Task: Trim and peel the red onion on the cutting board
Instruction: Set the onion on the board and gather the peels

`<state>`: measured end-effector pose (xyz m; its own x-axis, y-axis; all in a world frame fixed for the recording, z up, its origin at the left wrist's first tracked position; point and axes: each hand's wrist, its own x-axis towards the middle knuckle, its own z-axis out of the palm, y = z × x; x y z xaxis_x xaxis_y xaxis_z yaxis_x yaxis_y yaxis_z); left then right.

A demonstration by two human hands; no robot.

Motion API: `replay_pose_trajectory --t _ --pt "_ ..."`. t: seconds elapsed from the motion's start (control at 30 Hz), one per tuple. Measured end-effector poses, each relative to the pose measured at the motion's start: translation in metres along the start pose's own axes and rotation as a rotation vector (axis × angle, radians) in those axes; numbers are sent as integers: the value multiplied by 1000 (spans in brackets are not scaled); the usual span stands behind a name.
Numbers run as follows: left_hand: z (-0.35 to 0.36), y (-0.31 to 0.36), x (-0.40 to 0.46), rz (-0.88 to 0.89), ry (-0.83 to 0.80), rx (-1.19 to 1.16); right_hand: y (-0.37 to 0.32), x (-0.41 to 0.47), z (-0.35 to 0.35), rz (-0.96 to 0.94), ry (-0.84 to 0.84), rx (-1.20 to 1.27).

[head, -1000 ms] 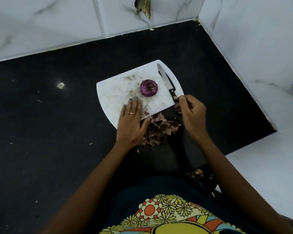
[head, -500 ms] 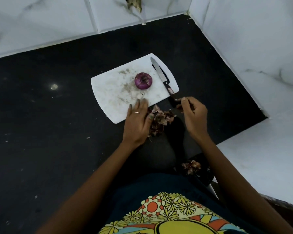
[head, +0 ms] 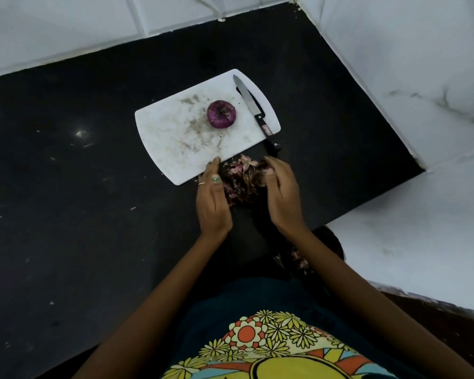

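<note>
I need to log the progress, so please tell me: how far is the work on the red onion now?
Done: the red onion sits peeled and purple on the cutting board, and the knife lies beside it, unheld. In hand: the left hand and right hand flank the onion skins on the counter. Left: clearing those skins.

1. The black counter (head: pixel 66 187) left of the cutting board (head: pixel 170 143) lies open; white walls (head: pixel 394 64) close the back and right.
2. The knife (head: pixel 255 113) bars the board's right edge; the red onion (head: pixel 221 114) sits just left of it.
3. The pile of peels (head: pixel 241 179) fills the gap between the left hand (head: pixel 212 198) and right hand (head: pixel 281 192).
</note>
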<state>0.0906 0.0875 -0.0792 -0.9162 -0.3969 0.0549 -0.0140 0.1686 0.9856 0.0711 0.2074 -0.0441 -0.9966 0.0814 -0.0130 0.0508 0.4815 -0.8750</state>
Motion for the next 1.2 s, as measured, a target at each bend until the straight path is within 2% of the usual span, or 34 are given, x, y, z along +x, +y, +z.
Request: replay_pose_trajectory --t 0.17,0.3,0.37,0.43,0.53,0.6,0.73,0.83,1.0,1.2 --pt "23 8 4 -66 -204 1 -14 0 23 155 -181 120" --pt "46 17 12 -369 -259 -215 -36 1 26 313 -185 377" --pt "53 25 16 -475 -208 -360 -44 3 22 371 -186 478" --pt "52 43 15 -579 -105 -510 -41 10 20 451 -130 699" --pt "50 55 16 -646 3 -756 -37 16 19 581 -69 915" --pt "50 66 17 -687 95 -863 -36 20 17 604 -74 1017" --pt "54 75 29 -697 211 -964 -49 28 11 578 -81 1138" --pt "54 86 37 -678 196 -1067 -60 34 5 566 -66 1149" --pt "48 104 37 -671 180 -1056 -76 33 -3 558 -18 1236" --pt "51 116 24 -664 -23 -1053 -82 16 -21 508 157 1334"
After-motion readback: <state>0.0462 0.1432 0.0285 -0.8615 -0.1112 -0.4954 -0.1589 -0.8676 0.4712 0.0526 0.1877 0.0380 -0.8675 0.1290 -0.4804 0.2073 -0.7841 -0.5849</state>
